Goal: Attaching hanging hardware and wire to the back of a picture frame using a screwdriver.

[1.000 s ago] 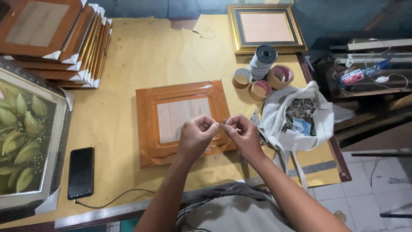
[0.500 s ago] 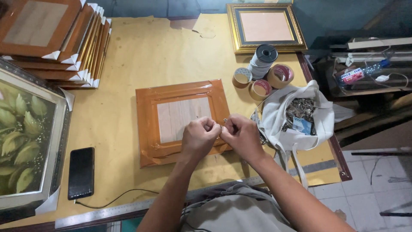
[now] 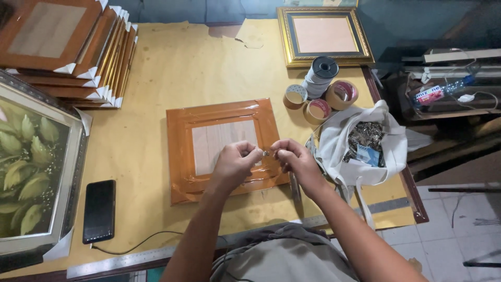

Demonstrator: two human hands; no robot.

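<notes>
Lying flat, table: yellow paper-covered worktable [image 3: 172,68]
Frame: orange-brown wooden picture frame wrapped in clear film [image 3: 225,149], face-down mid-table
Bag: white cloth bag of small metal hardware [image 3: 365,149], just right of frame
Left hand [image 3: 234,164]: fingertips pinching tiny metal piece [image 3: 266,153] above frame's right edge
Right hand [image 3: 295,159]: fingertips pinching same piece opposite

Head view, steeply down over the worktable [image 3: 156,68]
</notes>
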